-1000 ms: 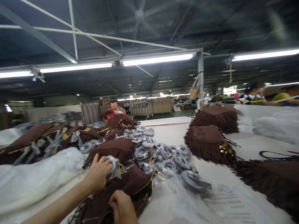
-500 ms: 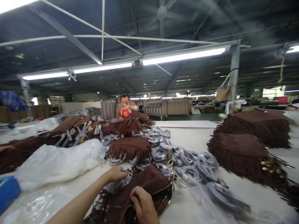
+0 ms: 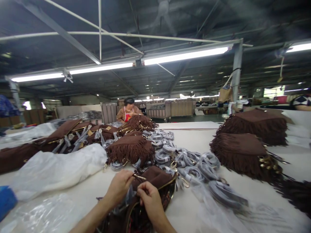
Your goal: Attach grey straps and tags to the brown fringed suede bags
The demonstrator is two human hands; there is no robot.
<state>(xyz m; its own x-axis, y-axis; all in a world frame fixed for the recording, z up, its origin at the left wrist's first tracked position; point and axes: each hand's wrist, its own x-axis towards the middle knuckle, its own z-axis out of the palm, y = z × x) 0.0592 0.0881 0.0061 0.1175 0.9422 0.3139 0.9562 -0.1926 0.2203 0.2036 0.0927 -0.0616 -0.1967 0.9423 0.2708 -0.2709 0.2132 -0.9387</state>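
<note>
A dark brown bag (image 3: 159,176) with a gold zipper lies unzipped in front of me, its patterned inside partly showing. My left hand (image 3: 121,183) is closed over its near left part, pinching a thin dark strip (image 3: 139,177) with a shiny edge. Close beside it, my right hand (image 3: 149,195) is closed in a pinch at the bag's opening; its fingertips hide the exact spot gripped. Just beyond lies a fringed brown bag (image 3: 130,147). Grey wrapped strap coils (image 3: 194,173) with gold clips are heaped to the right.
Fringed bags (image 3: 239,147) are stacked at right. More brown bags (image 3: 64,129) lie at left behind white plastic sheeting (image 3: 63,165). A blue object (image 3: 6,200) sits at the left edge. Across the table (image 3: 191,134), a person (image 3: 128,111) in a red apron handles fringed bags.
My left hand has drawn nearer my right hand and now pinches a thin strip above the bag. My right hand stays at the opening. The view has shifted slightly.
</note>
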